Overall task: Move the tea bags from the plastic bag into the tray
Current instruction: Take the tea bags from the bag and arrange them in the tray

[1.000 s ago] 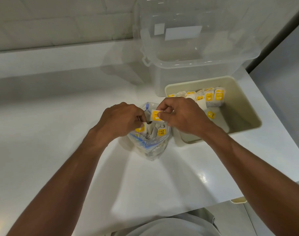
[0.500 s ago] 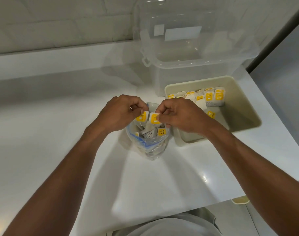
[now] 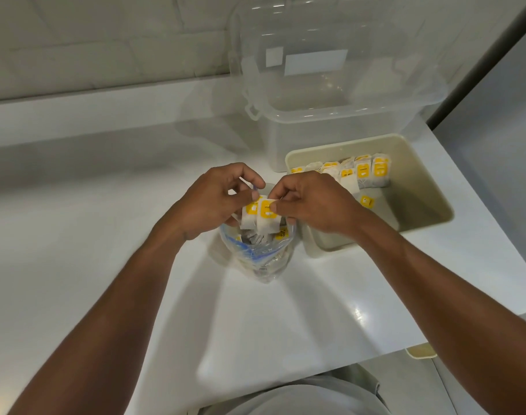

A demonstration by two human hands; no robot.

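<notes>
2 bare hands meet at the centre of the frame, just above the open mouth of a clear plastic bag [image 3: 255, 259] that stands upright on a white desk [image 3: 106, 235]. The left hand [image 3: 214, 199] has its grip closed in a pinch on 1 tea bag [image 3: 248, 218]. The right hand [image 3: 312, 202] pinches a second tea bag [image 3: 269, 220], touching the first. Both carry yellow tags, and their lower ends hang at the bag's rim. More tea bags lie inside the plastic bag; they are too crumpled to count.

Just to the right of the bag, almost touching it, sits 1 beige rectangular tray [image 3: 417, 190]. Its far corner lies close to the desk's right edge, which runs diagonally down the right side of the frame. Bare desk spreads wide across the left half of the frame and below the bag, down to the front edge at the bottom.

A row of tea bags [image 3: 363, 175] stands along the tray's upper wall, with at least 5 yellow tags showing; 1 loose yellow tag [image 3: 366, 201] lies on the tray floor. Behind the tray, at upper right, stands 1 clear plastic storage box [image 3: 330, 130], open at the top. A pale tiled wall [image 3: 106, 40] fills the upper left.
</notes>
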